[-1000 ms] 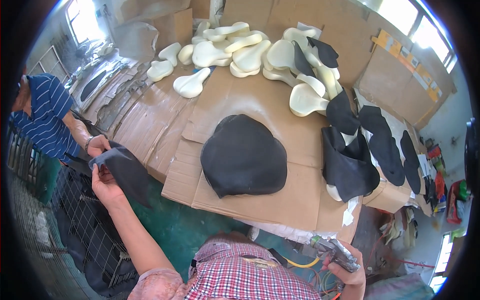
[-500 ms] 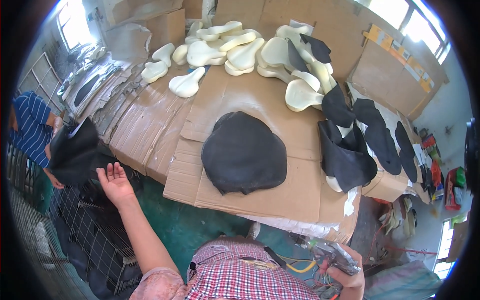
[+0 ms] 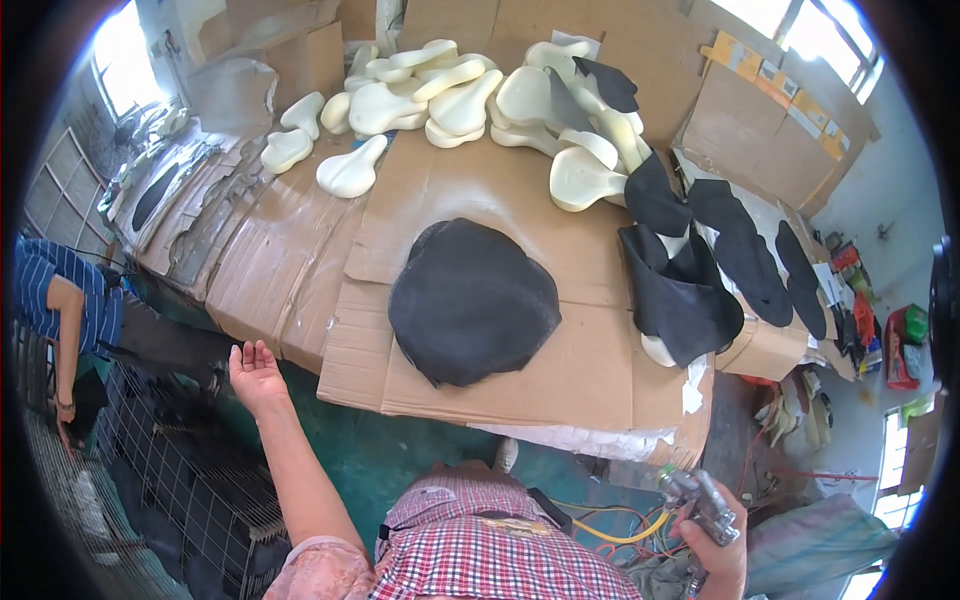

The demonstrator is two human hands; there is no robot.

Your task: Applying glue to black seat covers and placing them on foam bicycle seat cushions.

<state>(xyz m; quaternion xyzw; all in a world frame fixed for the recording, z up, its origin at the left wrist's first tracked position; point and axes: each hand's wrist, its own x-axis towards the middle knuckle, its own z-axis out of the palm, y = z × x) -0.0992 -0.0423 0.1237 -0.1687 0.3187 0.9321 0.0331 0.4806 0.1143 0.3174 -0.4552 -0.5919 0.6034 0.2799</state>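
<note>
My left hand (image 3: 258,378) is empty, palm up with fingers spread, off the front left edge of the cardboard-covered table (image 3: 480,405). At the lower right my right hand (image 3: 722,552) grips a metal spray gun (image 3: 706,508) away from the table's front edge. A stack of rounded black sheet pieces (image 3: 475,300) lies flat on the cardboard in front of me. To its right, a black cover (image 3: 685,300) is draped over a cream foam pad, which shows only in part. Several cream foam saddle pads (image 3: 465,105) are heaped along the back.
A co-worker in a striped shirt (image 3: 75,300) bends at the left, a hand low by a black piece (image 3: 88,405). A wire rack (image 3: 185,470) with black pieces stands below. More black pieces (image 3: 740,250) lie at the table's right. Hoses (image 3: 630,535) hang near the gun.
The co-worker's black piece has moved away from my left hand, down toward the rack. My left hand has shifted slightly right. The spray gun has turned in my right hand and is clearer.
</note>
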